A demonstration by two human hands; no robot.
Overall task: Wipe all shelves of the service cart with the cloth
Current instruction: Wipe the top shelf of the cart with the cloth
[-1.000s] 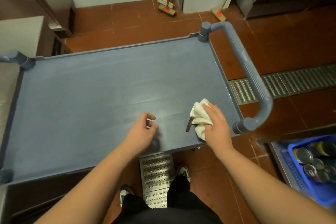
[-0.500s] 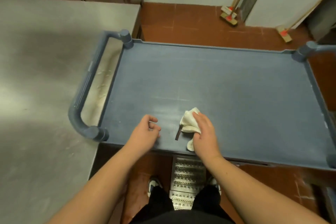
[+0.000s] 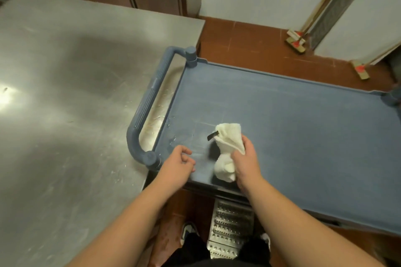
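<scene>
Nearest you, your dark trousers and shoes stand over a perforated metal floor grate (image 3: 231, 230) on the red tiles. Your left hand (image 3: 176, 163) rests at the near edge of the blue cart's top shelf (image 3: 303, 128), fingers loosely curled and holding nothing. Just beside it, your right hand (image 3: 246, 163) grips the bunched white cloth (image 3: 227, 149), which sits on the shelf near its left end, a dark tag sticking out. The cart's handle (image 3: 149, 104) lies left of that, next to a steel counter (image 3: 71, 102). Farther off, brooms (image 3: 297, 42) lean against the white wall.
</scene>
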